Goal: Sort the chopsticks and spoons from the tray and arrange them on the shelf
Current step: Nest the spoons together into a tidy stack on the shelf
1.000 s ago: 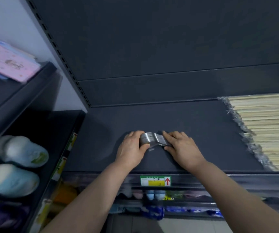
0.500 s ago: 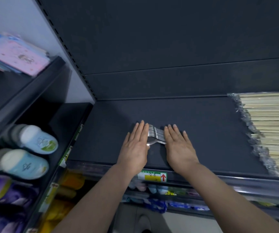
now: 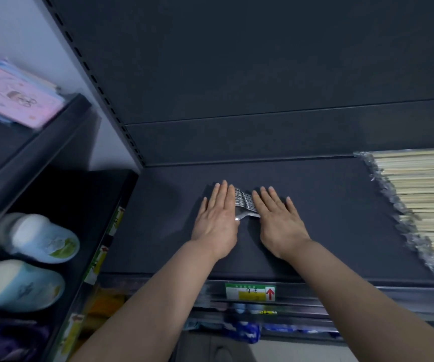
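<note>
A stack of silver metal spoons lies on the dark shelf, between my two hands. My left hand lies flat with straight fingers along the left side of the stack and covers part of it. My right hand lies flat on the right side, fingers straight, touching the spoon handles. Wrapped bundles of pale wooden chopsticks lie in a row at the right end of the same shelf. The tray is out of view.
A price label with a red arrow sits on the shelf's front rail. A neighbouring rack at left holds pink packets above and light blue slippers below. More goods fill the lower shelves.
My fingers went from curled around the spoon stack to laid flat on either side of it. The spoons now rest on the shelf, pressed together.
</note>
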Available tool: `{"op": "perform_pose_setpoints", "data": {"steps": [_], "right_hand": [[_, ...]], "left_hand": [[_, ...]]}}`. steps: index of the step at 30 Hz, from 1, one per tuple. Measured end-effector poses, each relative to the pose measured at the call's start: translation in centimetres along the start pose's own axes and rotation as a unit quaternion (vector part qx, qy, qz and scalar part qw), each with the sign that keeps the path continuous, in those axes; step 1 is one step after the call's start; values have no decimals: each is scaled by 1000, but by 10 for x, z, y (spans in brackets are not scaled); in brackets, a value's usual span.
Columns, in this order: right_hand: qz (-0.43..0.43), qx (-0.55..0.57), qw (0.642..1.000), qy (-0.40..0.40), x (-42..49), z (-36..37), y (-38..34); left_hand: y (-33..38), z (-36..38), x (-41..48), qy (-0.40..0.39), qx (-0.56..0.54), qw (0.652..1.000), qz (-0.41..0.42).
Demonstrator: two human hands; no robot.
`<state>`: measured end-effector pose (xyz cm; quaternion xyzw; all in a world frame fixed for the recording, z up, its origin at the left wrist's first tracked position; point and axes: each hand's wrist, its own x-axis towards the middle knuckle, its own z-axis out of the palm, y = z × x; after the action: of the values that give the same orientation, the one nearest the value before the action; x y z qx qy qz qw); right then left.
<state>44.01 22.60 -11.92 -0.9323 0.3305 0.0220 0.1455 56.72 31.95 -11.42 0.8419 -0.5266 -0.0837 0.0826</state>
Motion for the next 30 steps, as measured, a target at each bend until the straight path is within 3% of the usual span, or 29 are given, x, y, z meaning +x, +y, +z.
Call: {"op": "perform_pose_setpoints", "data": {"steps": [5,11,19,30], "right_hand": [[-4,-9,1000,8,-1,7,1],[-33,-26,998,49,-8,17,7],[-14,-17,1000,-8,-4,5,2],[-49,-27,998,24,-12,15,11]], "left_hand": [[2,2,5,-5,-60,998,-10],[10,1,-3,-3,-40,999,-32],[8,1,-2,-5,-60,997,-41],[12,3,-13,0,-68,996,-56]]}}
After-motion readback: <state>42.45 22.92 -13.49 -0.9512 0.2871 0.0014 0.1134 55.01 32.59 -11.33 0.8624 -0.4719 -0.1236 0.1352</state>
